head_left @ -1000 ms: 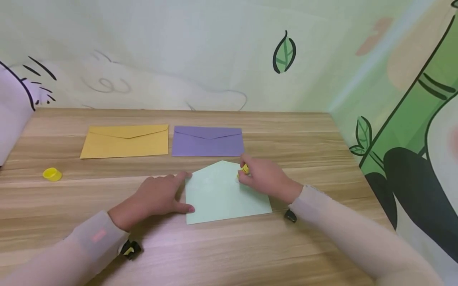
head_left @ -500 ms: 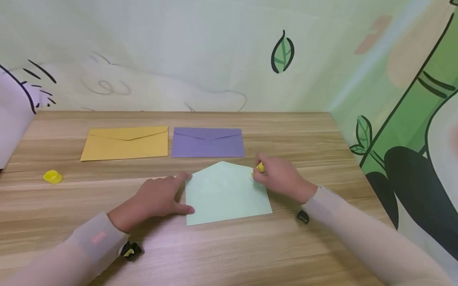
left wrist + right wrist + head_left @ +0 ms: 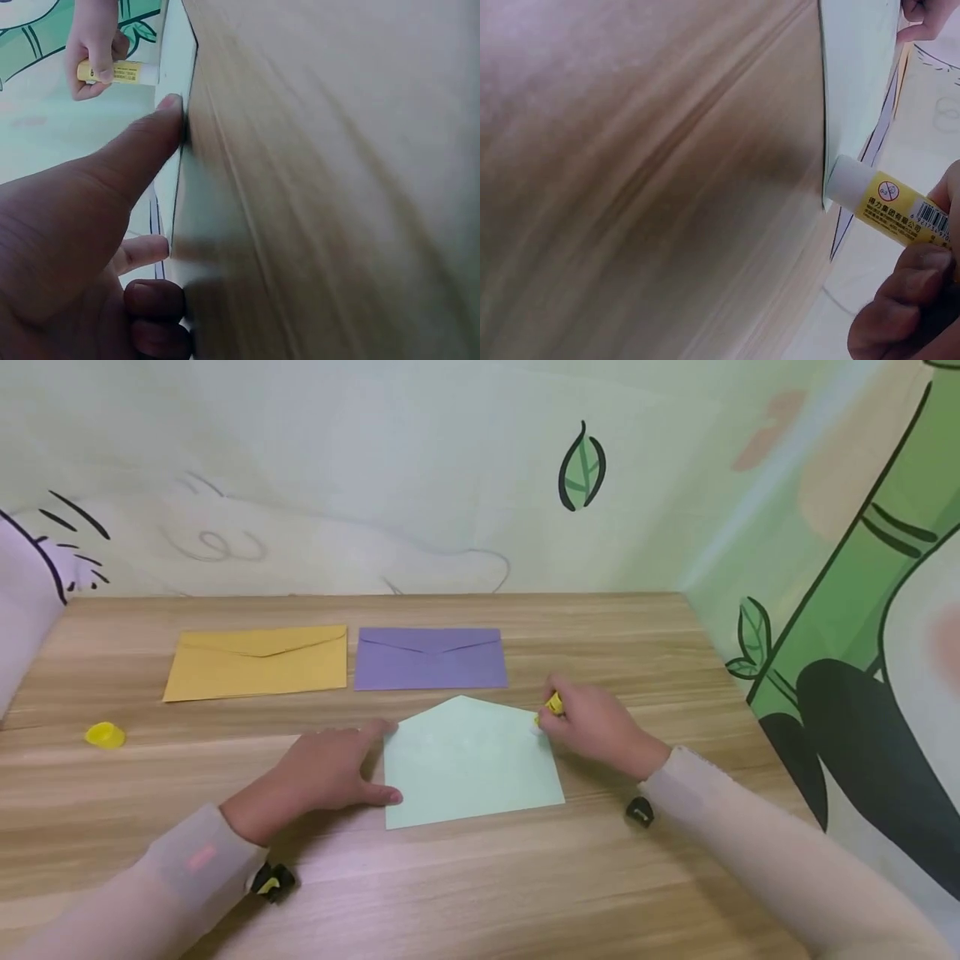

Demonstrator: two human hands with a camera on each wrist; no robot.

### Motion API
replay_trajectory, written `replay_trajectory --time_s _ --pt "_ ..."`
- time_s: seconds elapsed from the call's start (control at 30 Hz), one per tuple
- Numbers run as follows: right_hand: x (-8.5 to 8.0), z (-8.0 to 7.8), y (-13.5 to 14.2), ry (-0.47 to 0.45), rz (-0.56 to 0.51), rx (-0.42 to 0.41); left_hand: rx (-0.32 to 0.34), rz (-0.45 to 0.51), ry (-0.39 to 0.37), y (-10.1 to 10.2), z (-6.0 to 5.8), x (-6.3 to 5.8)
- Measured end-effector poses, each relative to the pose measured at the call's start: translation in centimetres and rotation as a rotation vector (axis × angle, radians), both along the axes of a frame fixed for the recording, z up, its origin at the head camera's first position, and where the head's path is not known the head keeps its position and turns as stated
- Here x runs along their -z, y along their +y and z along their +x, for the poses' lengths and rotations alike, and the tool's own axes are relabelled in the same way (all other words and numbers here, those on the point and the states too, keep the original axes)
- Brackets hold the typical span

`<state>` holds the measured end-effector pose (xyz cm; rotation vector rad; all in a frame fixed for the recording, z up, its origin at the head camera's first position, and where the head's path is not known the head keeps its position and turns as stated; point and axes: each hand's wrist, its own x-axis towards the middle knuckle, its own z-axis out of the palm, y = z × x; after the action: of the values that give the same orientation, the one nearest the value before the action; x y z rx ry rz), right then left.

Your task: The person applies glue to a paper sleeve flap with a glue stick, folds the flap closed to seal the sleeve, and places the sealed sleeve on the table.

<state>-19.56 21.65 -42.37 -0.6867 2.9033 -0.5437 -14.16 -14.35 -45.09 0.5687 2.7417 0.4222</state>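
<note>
A pale green envelope [image 3: 468, 768] lies on the table with its pointed flap spread away from the person. My left hand [image 3: 318, 772] presses its left edge, thumb [image 3: 146, 142] and index finger apart near the two corners. My right hand [image 3: 600, 727] grips a yellow glue stick [image 3: 900, 210], whose white tip meets the envelope at the right end of the flap. Behind them a yellow envelope [image 3: 258, 668] and a purple envelope [image 3: 431, 660] lie side by side. The glue stick's yellow cap [image 3: 106, 735] rests at the far left.
The wood-grain table [image 3: 450, 893] backs onto a pale wall sheet [image 3: 337, 468] printed with drawings. Another printed panel [image 3: 862, 693], green and black, borders the right side. Small black cameras hang under both wrists.
My right hand has slid the glue stick to the right along the flap, up to its right corner. My left hand keeps its place on the envelope.
</note>
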Motion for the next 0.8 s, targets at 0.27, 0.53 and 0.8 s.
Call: replay_trajectory --time_s 0.27,0.53,0.8 --pt "0.1 0.1 0.7 -0.04 -0.136 0.012 -0.003 -0.006 -0.015 -0.3 -0.3 -0.2" --pt "-0.7 -0.3 1.2 -0.06 -0.428 0.126 -0.005 0.005 -0.007 -1.2 -0.3 -0.3" --pt "-0.6 -0.2 1.0 -0.033 -0.462 0.128 -0.021 0.036 -0.004 -1.8 -0.5 0.0"
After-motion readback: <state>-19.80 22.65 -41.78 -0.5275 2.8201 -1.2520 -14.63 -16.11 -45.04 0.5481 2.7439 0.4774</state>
